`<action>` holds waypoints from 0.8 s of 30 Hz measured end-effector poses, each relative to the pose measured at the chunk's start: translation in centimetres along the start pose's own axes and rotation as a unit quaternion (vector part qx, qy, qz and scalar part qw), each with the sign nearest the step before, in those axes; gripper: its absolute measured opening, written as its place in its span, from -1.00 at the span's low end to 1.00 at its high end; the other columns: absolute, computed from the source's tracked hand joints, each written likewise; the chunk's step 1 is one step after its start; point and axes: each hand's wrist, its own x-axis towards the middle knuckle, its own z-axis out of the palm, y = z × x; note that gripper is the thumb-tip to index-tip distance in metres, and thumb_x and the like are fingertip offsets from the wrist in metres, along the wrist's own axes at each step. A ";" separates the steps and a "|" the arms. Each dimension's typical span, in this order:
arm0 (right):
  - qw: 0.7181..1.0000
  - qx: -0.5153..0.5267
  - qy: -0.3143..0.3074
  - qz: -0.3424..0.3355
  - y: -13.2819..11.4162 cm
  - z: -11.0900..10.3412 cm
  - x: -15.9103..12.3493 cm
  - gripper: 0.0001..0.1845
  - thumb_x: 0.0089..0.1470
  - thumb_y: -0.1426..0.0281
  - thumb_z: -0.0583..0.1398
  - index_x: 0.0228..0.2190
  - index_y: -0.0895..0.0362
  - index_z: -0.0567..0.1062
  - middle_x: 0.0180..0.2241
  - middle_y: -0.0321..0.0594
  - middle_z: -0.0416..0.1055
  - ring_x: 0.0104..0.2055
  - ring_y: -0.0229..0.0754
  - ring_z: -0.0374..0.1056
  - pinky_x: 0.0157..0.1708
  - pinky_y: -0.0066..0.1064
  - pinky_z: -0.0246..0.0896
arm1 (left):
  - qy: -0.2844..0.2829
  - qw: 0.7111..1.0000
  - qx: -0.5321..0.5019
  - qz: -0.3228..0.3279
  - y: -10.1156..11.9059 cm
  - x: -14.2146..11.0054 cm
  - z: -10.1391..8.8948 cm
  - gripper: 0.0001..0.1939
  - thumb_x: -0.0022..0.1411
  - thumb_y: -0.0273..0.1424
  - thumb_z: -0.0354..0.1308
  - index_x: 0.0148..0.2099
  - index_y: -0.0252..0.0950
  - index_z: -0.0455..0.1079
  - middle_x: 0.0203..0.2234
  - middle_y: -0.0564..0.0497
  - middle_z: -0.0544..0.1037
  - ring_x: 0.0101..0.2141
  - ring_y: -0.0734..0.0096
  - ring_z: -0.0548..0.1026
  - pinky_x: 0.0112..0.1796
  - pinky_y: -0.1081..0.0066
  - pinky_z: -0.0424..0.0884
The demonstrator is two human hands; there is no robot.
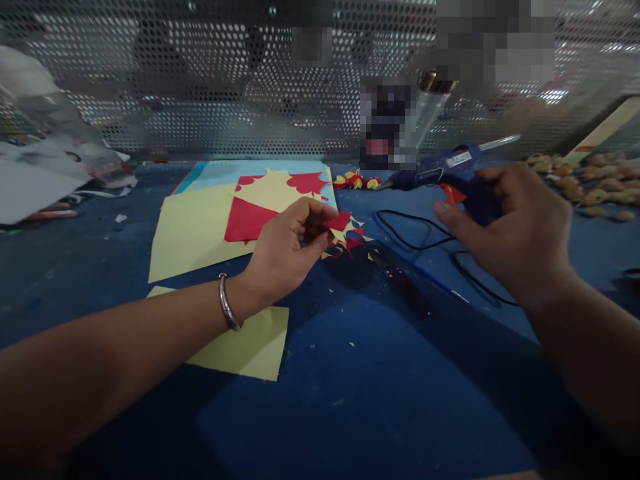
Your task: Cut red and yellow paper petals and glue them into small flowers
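Note:
My right hand [523, 230] grips a dark blue hot glue gun [450, 167] by its handle, thumb close to the orange trigger. Its nozzle points left, and a clear glue stick [500, 142] juts from the back. My left hand [293, 250], with a silver bangle [227, 303] at the wrist, has its fingers curled and pinched; what they hold is hidden. Just beyond those fingertips lie red and yellow paper scraps [350, 233]. Small red and yellow paper pieces [355, 180] sit near the nozzle.
Cut red paper [247, 223] lies on yellow sheets [193, 230]; another yellow sheet [250, 343] is nearer. Dark-handled scissors [403, 283] and a black cable [413, 243] rest on the blue table. A perforated metal panel [225, 100] stands behind; peanut-like objects [600, 180] are right, a plastic bottle [65, 120] left.

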 end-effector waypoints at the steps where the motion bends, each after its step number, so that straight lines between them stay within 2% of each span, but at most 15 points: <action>1: 1.000 -0.004 0.005 -0.015 -0.3 -0.1 -0.3 -0.56 0.08 -0.02 0.31 -0.19 0.03 0.44 -0.29 -0.18 0.49 -0.28 -0.03 0.45 -0.21 -0.22 0.29 | 0.002 1.000 -0.004 -0.003 0.0 0.0 0.0 -0.71 0.22 -0.59 0.20 -0.02 -0.26 0.47 -0.19 -0.01 0.66 -0.20 0.44 0.63 -0.16 0.39 0.61; 9: 0.999 -0.033 -0.022 -0.037 -2.1 -0.5 -1.4 -0.45 0.07 -0.10 0.28 -0.08 0.03 0.45 -0.29 -0.19 0.54 -0.33 -0.02 0.51 -0.30 -0.23 0.33 | 0.001 1.000 -0.005 -0.001 0.4 -0.3 0.0 -0.71 0.26 -0.59 0.24 0.02 -0.25 0.49 -0.13 -0.03 0.68 -0.16 0.41 0.66 -0.13 0.40 0.63; 18: 0.992 -0.079 -0.028 -0.090 -2.0 -0.3 -2.0 -0.49 0.23 -0.08 0.20 -0.01 0.03 0.43 -0.28 -0.17 0.57 -0.28 0.02 0.55 -0.32 -0.25 0.35 | 0.004 0.999 0.027 0.024 1.0 -0.6 0.0 -0.71 0.29 -0.56 0.29 0.04 -0.22 0.50 -0.13 -0.01 0.68 -0.18 0.42 0.65 -0.16 0.40 0.61; 24: 0.988 -0.084 0.002 -0.128 -1.6 0.1 -2.1 -0.52 0.25 -0.06 0.20 -0.02 0.02 0.42 -0.31 -0.22 0.57 -0.30 -0.02 0.56 -0.37 -0.28 0.33 | -0.002 1.000 0.014 0.007 0.8 -0.6 0.1 -0.71 0.28 -0.55 0.28 0.04 -0.26 0.49 -0.17 -0.03 0.66 -0.21 0.43 0.63 -0.17 0.39 0.59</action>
